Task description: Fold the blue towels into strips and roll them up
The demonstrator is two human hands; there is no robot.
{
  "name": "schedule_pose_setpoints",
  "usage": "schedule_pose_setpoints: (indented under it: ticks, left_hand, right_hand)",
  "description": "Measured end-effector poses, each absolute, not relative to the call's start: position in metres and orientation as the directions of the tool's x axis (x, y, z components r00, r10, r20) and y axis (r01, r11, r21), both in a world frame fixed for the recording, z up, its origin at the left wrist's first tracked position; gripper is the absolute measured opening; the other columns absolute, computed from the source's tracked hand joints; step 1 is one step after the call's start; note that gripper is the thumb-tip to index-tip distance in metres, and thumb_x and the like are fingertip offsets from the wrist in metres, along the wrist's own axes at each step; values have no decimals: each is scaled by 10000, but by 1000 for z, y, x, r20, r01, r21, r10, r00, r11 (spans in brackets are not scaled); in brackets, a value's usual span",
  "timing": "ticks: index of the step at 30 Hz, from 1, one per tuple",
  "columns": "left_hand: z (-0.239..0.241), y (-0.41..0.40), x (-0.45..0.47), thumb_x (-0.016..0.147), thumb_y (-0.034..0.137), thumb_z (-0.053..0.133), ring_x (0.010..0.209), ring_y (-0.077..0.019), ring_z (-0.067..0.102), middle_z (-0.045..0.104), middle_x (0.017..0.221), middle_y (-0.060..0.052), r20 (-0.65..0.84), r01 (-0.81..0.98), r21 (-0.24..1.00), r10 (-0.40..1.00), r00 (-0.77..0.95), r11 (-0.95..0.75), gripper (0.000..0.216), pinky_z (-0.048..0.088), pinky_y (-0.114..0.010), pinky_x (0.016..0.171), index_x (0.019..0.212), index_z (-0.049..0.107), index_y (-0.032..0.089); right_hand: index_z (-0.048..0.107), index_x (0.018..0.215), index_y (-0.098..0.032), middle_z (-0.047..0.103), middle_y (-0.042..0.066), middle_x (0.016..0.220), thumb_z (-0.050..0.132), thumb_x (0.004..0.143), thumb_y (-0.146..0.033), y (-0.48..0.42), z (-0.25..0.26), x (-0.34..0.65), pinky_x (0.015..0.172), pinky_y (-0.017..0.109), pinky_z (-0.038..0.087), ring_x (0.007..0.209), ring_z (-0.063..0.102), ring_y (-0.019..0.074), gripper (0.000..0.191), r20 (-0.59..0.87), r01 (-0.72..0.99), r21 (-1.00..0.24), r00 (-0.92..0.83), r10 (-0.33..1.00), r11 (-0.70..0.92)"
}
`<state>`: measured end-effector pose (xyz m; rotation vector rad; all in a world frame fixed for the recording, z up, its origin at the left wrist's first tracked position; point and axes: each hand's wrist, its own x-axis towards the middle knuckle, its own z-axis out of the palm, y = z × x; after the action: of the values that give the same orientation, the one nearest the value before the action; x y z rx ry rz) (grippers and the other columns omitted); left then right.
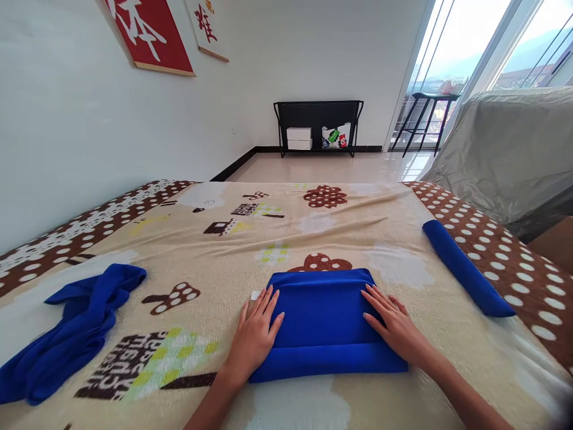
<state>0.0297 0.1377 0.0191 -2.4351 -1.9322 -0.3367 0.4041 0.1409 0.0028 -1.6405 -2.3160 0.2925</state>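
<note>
A blue cloth (pixel 322 316), folded into a flat rectangle, lies in front of me on the patterned blanket (pixel 233 269). Its near edge shows a folded band, and a small white tag (pixel 255 295) pokes out at its left side. My left hand (pixel 259 328) rests flat on the left edge, fingers stretched out. On the right edge lies my right hand (pixel 391 325), fingers also extended and apart. Far to the left is a crumpled blue cloth (pixel 85 328). A tightly rolled blue cloth (pixel 468 269) lies at the right.
Brown polka-dot borders (pixel 505 257) run along the blanket's sides. Beyond it, a black rack (pixel 319 116) holds white boxes (pixel 299 138) against the wall. A black stool (pixel 430 107) stands near the window, and a plastic-covered piece (pixel 519 143) is at the right.
</note>
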Motion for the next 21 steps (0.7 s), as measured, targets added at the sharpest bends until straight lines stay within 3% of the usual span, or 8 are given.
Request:
schedule_pose_setpoints:
  ticks: [3,5,8,11,16,21]
  left_hand:
    - [28,139,43,1014,260,380,1449,-239,376,427,1553,-90,206,935,73,922,327,-348,495,200,-549,1200,1509,382,245]
    - [35,145,62,1003,225,385,1460,-211,357,395,1572,-73,174,854,81,851,495,-513,546,216,-485,1207,1542,305,256]
    - [39,163,87,1011,382,428,1475,-174,321,347,1598,-36,78,719,162,735,674,-676,604,271,-393,1190,1566,204,302]
    - [33,184,87,1012,495,397,1489,-195,293,315,1613,-36,65,754,184,773,631,-631,594,249,-436,1197,1557,228,331]
    - [21,203,51,1028,504,333,1488,-246,291,324,1610,-92,93,875,187,895,436,-446,562,195,-541,1192,1548,278,296]
    - [29,206,37,1030,459,358,1459,-238,353,383,1582,-81,91,884,218,910,404,-414,502,250,-538,1169,1505,371,297]
  right_hand:
    - [401,1504,-272,350,70,1579,360,1019,-491,143,10,392,1186,549,267,1478,292,242,535,137,878,-302,-344,929,370]
    - [367,1520,-293,319,38,1595,377,1019,-469,148,18,374,1194,483,280,1489,264,206,530,120,820,-321,-462,879,475]
    - [312,1535,-354,313,-15,1599,419,1002,-506,161,23,351,1195,412,291,1488,261,167,564,95,717,-349,-613,784,603]
    - [329,1528,-355,317,-18,1598,395,998,-551,178,18,352,1201,416,273,1486,269,166,568,106,748,-341,-571,814,569]
    - [329,1540,-244,312,91,1599,304,1009,-574,199,-3,395,1200,529,220,1485,278,245,626,157,872,-318,-338,928,371]
    - [360,1523,-299,376,50,1573,313,1008,-561,204,-7,410,1194,491,252,1467,322,222,580,199,889,-318,-278,940,330]
